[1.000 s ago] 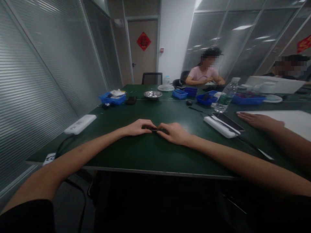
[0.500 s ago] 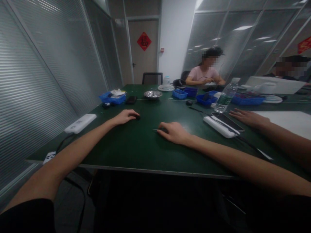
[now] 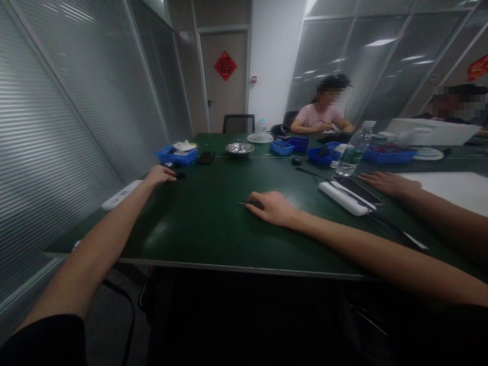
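A green table (image 3: 206,239) with a metal bowl (image 3: 239,153) towards its far side. Your left hand (image 3: 158,175) has moved away from your right hand (image 3: 276,208), so the small black piece (image 3: 180,176) and the thin, light-coloured rod (image 3: 242,204) now lie well apart. The black piece is left of the bowl and nearer you, at your left fingertips; whether they pinch it or have let go, I cannot tell. Your right hand, on your side of the bowl and slightly to its right, pinches the rod between thumb and fingers. The rod's bare end points left, its long axis running crosswise, nearer you than the bowl; its other end is hidden.
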Demonstrator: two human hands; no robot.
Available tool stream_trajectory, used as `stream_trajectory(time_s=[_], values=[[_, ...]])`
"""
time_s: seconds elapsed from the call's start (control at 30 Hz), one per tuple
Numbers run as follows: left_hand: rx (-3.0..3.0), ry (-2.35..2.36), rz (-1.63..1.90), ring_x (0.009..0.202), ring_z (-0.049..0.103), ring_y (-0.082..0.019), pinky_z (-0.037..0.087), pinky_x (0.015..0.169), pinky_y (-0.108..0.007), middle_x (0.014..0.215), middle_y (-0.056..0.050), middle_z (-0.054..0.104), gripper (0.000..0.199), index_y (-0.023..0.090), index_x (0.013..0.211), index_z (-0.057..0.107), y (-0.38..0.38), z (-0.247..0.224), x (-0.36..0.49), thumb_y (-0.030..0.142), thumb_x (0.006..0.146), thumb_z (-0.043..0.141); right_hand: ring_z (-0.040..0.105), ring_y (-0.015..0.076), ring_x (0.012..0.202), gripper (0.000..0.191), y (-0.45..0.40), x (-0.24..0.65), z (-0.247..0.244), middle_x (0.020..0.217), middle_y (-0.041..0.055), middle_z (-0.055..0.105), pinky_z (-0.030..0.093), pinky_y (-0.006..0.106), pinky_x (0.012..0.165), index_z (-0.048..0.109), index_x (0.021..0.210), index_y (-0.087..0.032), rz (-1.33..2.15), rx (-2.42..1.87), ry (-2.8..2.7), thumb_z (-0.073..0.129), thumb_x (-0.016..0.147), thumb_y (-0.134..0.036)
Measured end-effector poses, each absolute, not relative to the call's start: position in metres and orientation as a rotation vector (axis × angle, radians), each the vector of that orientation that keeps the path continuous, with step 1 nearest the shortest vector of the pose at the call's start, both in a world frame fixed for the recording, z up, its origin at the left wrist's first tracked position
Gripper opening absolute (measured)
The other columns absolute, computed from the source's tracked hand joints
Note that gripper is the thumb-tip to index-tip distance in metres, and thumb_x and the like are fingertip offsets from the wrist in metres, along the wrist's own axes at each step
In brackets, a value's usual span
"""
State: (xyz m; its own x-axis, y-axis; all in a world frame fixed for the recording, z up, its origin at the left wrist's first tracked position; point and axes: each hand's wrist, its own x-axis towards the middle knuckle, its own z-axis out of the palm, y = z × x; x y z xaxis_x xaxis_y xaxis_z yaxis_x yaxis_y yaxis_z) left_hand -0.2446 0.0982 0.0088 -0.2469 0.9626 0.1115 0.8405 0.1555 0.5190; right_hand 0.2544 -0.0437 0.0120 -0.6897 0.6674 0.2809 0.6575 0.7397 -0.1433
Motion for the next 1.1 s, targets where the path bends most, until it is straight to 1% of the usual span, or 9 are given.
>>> stream_trajectory(time_s=[0.1, 0.2, 0.33, 0.53, 0.67, 0.8, 0.97, 1.03, 1.1], values=[[1.736, 2.212, 0.717, 0.103, 0.072, -0.033, 0.053, 0.095, -0.038, 0.095, -0.012, 0.08, 0.021, 0.016, 0.084, 0.083, 0.096, 0.012, -0.247, 0.021, 0.064, 0.086, 0.063, 0.0175, 0.074, 0.036, -0.043, 0.255, 0.012, 0.09, 0.0054, 0.072, 0.038, 0.028, 0.066, 0.065, 0.118, -0.019, 0.063, -1.016, -2.633, 0.048, 0.105, -0.048], [1.759, 2.219, 0.739, 0.094, 0.073, -0.031, 0.054, 0.089, -0.036, 0.089, -0.01, 0.08, 0.016, 0.017, 0.08, 0.083, 0.091, 0.013, -0.246, 0.021, 0.065, 0.084, 0.063, 0.0175, 0.073, 0.035, -0.042, 0.255, 0.011, 0.09, 0.0054, 0.072, 0.038, 0.028, 0.066, 0.065, 0.118, -0.02, 0.062, -1.024, -2.636, 0.049, 0.105, -0.048], [1.942, 2.24, 0.859, 0.088, 0.073, -0.027, 0.054, 0.087, -0.035, 0.09, -0.009, 0.079, 0.017, 0.018, 0.09, 0.083, 0.086, 0.01, -0.242, 0.026, 0.076, 0.077, 0.062, 0.0172, 0.073, 0.035, -0.042, 0.255, 0.011, 0.09, 0.005, 0.072, 0.037, 0.028, 0.066, 0.065, 0.118, -0.02, 0.068, -1.024, -2.636, 0.05, 0.104, -0.048], [2.118, 2.095, 0.909, 0.066, 0.071, -0.021, 0.054, 0.078, -0.032, 0.085, -0.007, 0.078, 0.027, 0.019, 0.107, 0.081, 0.084, 0.004, -0.227, 0.033, 0.089, 0.066, 0.062, 0.0171, 0.073, 0.034, -0.042, 0.255, 0.011, 0.089, 0.005, 0.072, 0.037, 0.028, 0.066, 0.065, 0.117, -0.02, 0.06, -1.015, -2.624, 0.05, 0.105, -0.047], [2.14, 2.1, 0.97, 0.071, 0.072, -0.022, 0.055, 0.079, -0.032, 0.087, -0.008, 0.078, 0.031, 0.017, 0.112, 0.08, 0.086, 0.004, -0.224, 0.033, 0.09, 0.066, 0.063, 0.017, 0.072, 0.034, -0.042, 0.255, 0.012, 0.088, 0.005, 0.072, 0.037, 0.028, 0.065, 0.065, 0.117, -0.02, 0.071, -1.021, -2.64, 0.05, 0.104, -0.048], [2.118, 2.13, 1.043, 0.079, 0.073, -0.024, 0.055, 0.084, -0.033, 0.082, -0.008, 0.077, 0.027, 0.017, 0.107, 0.081, 0.087, 0.005, -0.227, 0.028, 0.087, 0.067, 0.063, 0.017, 0.073, 0.035, -0.043, 0.254, 0.013, 0.09, 0.0055, 0.073, 0.037, 0.027, 0.065, 0.065, 0.118, -0.019, 0.072, -1.031, -2.647, 0.05, 0.105, -0.047], [2.091, 2.053, 1.054, 0.073, 0.073, -0.021, 0.056, 0.075, -0.031, 0.087, -0.009, 0.078, 0.028, 0.017, 0.109, 0.079, 0.086, 0.003, -0.228, 0.028, 0.092, 0.061, 0.062, 0.0169, 0.072, 0.035, -0.044, 0.254, 0.014, 0.089, 0.0055, 0.072, 0.037, 0.027, 0.064, 0.065, 0.119, -0.02, 0.096, -1.035, -2.648, 0.05, 0.104, -0.048], [2.124, 2.063, 1.042, 0.073, 0.073, -0.022, 0.057, 0.078, -0.032, 0.089, -0.009, 0.078, 0.029, 0.017, 0.11, 0.079, 0.087, 0.002, -0.229, 0.03, 0.094, 0.06, 0.062, 0.0167, 0.071, 0.035, -0.044, 0.254, 0.015, 0.089, 0.0056, 0.072, 0.037, 0.027, 0.064, 0.065, 0.118, -0.019, 0.106, -1.025, -2.646, 0.049, 0.105, -0.048], [2.185, 2.103, 1.03, 0.082, 0.074, -0.025, 0.056, 0.087, -0.035, 0.092, -0.01, 0.079, 0.026, 0.018, 0.107, 0.081, 0.09, 0.002, -0.231, 0.032, 0.093, 0.063, 0.062, 0.0168, 0.072, 0.035, -0.044, 0.255, 0.015, 0.089, 0.0056, 0.072, 0.037, 0.027, 0.064, 0.065, 0.118, -0.019, 0.104, -1.014, -2.644, 0.049, 0.105, -0.048]])
